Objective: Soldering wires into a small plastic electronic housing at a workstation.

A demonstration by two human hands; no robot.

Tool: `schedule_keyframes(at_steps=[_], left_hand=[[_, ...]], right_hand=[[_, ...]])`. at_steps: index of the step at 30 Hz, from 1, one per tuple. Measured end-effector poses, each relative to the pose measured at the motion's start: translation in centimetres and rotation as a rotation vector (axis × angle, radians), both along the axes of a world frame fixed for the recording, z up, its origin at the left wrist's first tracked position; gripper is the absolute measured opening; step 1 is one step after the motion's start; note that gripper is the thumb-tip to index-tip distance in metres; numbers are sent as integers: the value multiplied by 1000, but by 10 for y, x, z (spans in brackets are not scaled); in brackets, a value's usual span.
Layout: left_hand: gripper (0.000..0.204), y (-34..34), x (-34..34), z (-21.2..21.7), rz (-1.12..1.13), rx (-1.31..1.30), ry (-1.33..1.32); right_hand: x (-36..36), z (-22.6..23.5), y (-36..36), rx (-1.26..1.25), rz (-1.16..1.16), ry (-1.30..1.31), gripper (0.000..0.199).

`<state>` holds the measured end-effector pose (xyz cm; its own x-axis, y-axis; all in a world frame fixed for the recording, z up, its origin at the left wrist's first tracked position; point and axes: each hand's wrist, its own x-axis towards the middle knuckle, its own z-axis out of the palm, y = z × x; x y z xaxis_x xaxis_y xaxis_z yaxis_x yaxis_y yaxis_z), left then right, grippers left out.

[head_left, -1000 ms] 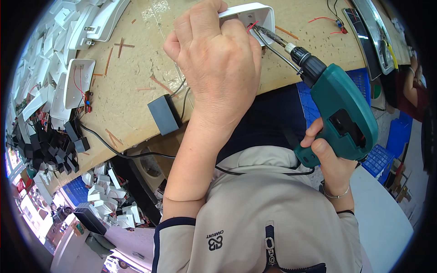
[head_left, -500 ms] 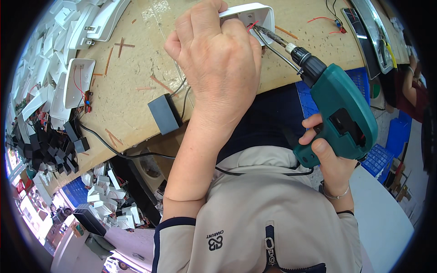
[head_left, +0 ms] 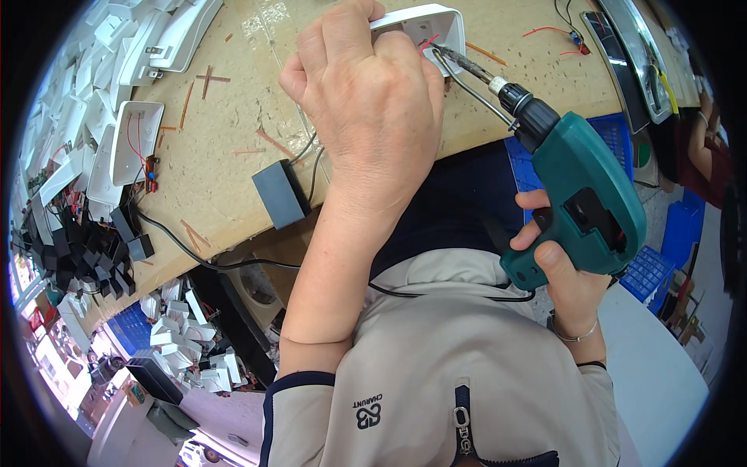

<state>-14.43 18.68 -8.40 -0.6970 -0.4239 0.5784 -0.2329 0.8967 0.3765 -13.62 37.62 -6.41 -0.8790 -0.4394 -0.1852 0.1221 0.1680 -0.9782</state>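
My left hand (head_left: pixel 373 101) presses down on a white plastic housing (head_left: pixel 436 23) at the far edge of the wooden workbench (head_left: pixel 226 179), covering most of it. My right hand (head_left: pixel 564 268) grips the handle of a green power screwdriver (head_left: pixel 580 198). Its long bit (head_left: pixel 467 74) points up and left into the open housing, where red wires show beside the tip.
A black box (head_left: pixel 280 193) with a cable lies on the bench left of my arm. Another open white housing (head_left: pixel 134 142) and piles of white shells (head_left: pixel 85 70) and black parts (head_left: pixel 85 249) lie at left. Blue crates (head_left: pixel 646 268) stand at right, near another person's arm (head_left: pixel 700 148).
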Motion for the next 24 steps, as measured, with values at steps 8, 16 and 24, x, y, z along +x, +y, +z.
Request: schedule_keyframes(at_steps=[8, 16, 24], left_hand=[[10, -1, 0, 0, -5, -13, 18], [10, -1, -1, 0, 4, -21, 20], [9, 0, -1, 1, 15, -88, 33]], right_hand=[[-2, 1, -1, -1, 13, 2, 65], [-1, 1, -1, 6, -7, -4, 67], [4, 3, 11, -7, -25, 15, 70]])
